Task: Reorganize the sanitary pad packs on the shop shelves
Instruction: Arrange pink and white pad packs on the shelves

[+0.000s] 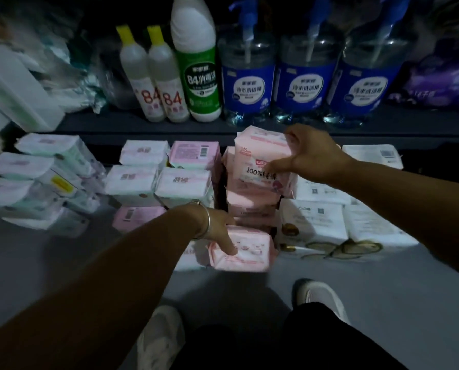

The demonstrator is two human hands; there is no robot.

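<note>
My left hand (217,222), a bangle (205,221) at the wrist, reaches down to the front pink pack (243,248) at the near edge of the low shelf (63,257). The thumb (229,243) lies across the pack's top face; the fingers go over its far side and are hidden, so I judge this a grip from above, though I cannot see how far they curl. Taking it from above would let the pack lift clear of its neighbours.

My right hand (307,156) is farther back and higher, spread wide on the top pink pack (263,158): one digit stretches along its printed front, another hooks over its upper back corner. It holds the pack by its ends, probably to seat it squarely on the pink stack (252,204) beneath.

Left of my left hand lie pink-and-white packs (153,177) in rows, and farther left green-white packs (33,166) pile up loosely. Below my right forearm lie white packs (319,217) with gold print. Like wrappers sit together, so sorting by kind seems under way, with the pink column being built.

Beyond my right hand, on the upper shelf, stand blue-labelled pump bottles (307,84) and disinfectant bottles (169,84), apart from the packs.
</note>
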